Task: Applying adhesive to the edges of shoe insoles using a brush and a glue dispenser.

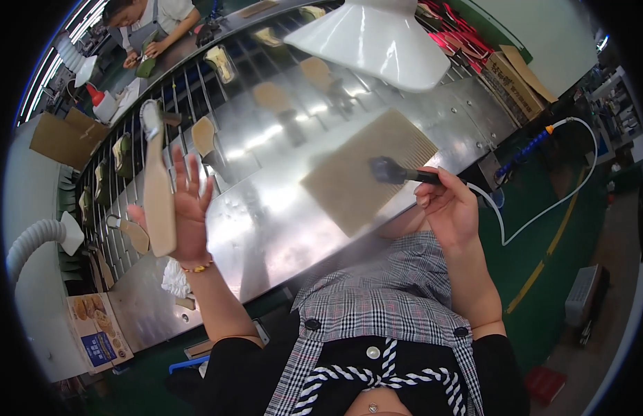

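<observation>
A long beige shoe sole [160, 201] stands upright across the palm of my left hand [191, 211], at the crook of the thumb. The fingers of that hand point up and away from the sole; a heel-like piece tops its far end. My right hand [452, 206] pinches the black handle of a brush [422, 176]. Its dark head is blurred and hangs over a brown ribbed mat [363, 187] lying on the metal table [231, 243]. Beyond my left hand, another tan sole [204, 135] rests on the rack bars.
A white lamp-shaped hood [370, 41] hangs over the table's far side. Shoe parts sit along the metal bars [189, 90]. A cardboard box [519, 83] stands at the far right, near a white hose [592, 159]. Crumpled white cloth [174, 279] lies near my left wrist. A co-worker [155, 31] works at far left.
</observation>
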Demonstrator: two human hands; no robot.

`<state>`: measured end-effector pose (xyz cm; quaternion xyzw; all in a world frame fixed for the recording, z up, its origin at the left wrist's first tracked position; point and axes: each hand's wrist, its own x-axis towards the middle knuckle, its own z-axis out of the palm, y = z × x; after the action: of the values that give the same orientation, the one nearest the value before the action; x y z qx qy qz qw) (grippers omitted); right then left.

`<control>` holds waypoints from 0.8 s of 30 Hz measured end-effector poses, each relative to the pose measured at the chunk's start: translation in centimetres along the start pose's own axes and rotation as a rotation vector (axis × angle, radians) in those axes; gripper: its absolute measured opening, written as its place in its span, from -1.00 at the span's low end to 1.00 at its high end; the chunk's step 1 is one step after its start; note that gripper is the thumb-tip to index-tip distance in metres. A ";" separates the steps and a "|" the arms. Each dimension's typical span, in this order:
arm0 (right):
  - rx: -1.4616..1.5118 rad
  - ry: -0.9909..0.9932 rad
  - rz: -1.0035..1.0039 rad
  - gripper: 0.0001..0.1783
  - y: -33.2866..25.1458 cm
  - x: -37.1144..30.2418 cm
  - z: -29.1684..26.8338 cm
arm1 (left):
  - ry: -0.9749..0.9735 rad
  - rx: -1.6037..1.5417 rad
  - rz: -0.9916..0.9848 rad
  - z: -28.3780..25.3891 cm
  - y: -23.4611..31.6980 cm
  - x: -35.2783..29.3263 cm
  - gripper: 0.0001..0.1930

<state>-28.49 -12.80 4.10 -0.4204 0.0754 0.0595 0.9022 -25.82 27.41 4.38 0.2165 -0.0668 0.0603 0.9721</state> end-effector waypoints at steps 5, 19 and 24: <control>0.041 -0.038 0.029 -0.59 -0.4 -1.0 0.0 | -0.019 -0.333 -0.334 -1.1 -9.2 -1.4 -0.32; -1.269 -0.328 -1.143 -0.66 0.4 -5.3 9.1 | -0.024 0.318 -0.299 6.4 -18.0 -5.2 -0.30; -1.206 -0.559 -1.240 -0.63 1.4 -6.2 9.8 | -0.330 0.200 -0.141 4.0 -17.8 -3.7 -0.35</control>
<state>-33.96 -4.66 10.40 -0.7567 -0.4299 -0.3073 0.3849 -27.25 9.37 0.02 0.3232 -0.2034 -0.0378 0.9234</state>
